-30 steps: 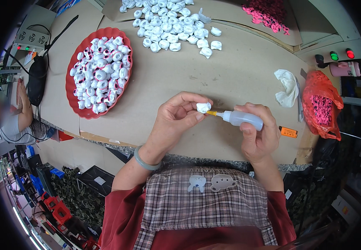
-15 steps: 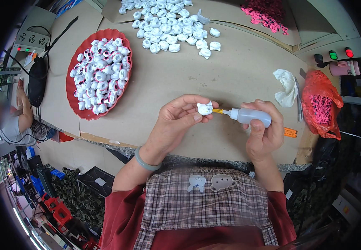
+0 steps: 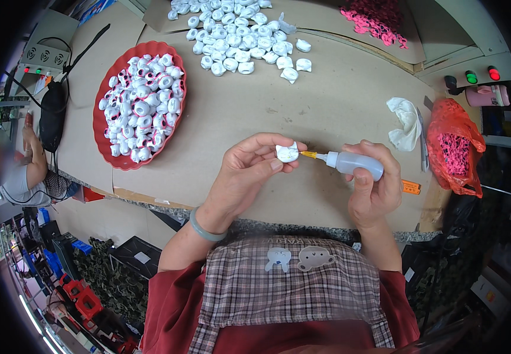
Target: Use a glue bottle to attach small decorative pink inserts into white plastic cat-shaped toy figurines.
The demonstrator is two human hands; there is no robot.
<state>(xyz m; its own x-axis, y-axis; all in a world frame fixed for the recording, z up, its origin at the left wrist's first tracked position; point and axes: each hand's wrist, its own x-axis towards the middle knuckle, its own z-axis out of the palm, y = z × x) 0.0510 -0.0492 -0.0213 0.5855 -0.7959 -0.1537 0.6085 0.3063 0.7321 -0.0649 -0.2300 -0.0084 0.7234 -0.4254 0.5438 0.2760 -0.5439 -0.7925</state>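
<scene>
My left hand (image 3: 248, 171) pinches a small white cat-head piece (image 3: 287, 153) between thumb and fingers, above the middle of the table. In my right hand (image 3: 376, 183) lies a translucent squeeze bottle (image 3: 357, 165), tilted on its side with its white cap to the left. The bottle's thin yellow tip (image 3: 308, 154) reaches the right edge of the white piece or stops just short; I cannot tell which. Left of my hands stands a red scalloped tray (image 3: 102, 127) heaped with white pieces (image 3: 143, 109), many showing pink parts.
Many loose white pieces (image 3: 232, 41) lie at the far side of the table (image 3: 226, 106). A crumpled white cloth (image 3: 406, 124), a red plastic bag (image 3: 468, 135) with pink parts and an orange object (image 3: 410, 187) are on the right. Another person's arm (image 3: 34, 156) shows at far left.
The white piece has turned a little in my left fingers and shifted slightly left, so its face shows more. The bottle tip has drawn back slightly from it.
</scene>
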